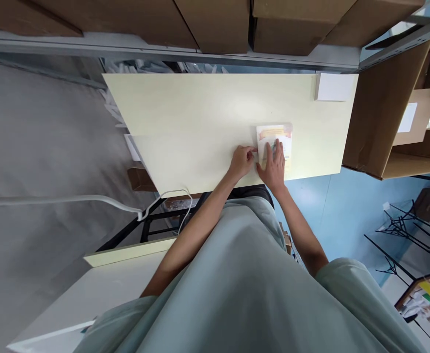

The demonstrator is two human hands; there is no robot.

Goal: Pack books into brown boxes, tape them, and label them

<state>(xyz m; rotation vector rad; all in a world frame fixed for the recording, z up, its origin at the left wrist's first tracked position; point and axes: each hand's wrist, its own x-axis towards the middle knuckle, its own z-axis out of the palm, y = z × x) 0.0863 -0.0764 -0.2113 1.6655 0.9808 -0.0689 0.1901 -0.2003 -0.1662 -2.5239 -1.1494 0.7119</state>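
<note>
A flat, roughly square packet (262,142) with white, orange and yellow print lies on the cream tabletop (185,113), close to its near edge. Its surface looks glossy, perhaps a clear wrapper. My right hand (274,169) rests palm down on the packet, fingers stretched out and slightly apart, covering much of its lower part. At the packet's left edge, my left hand (241,162) has thumb and fingertips pinched together. Whatever sits in that pinch is too small to make out.
A small white stack or box (333,87) lies at the table's far right corner. Brown cartons (215,24) line a shelf beyond the table. An open cardboard box (380,113) stands to the right. A white cable (171,192) hangs by the near left edge.
</note>
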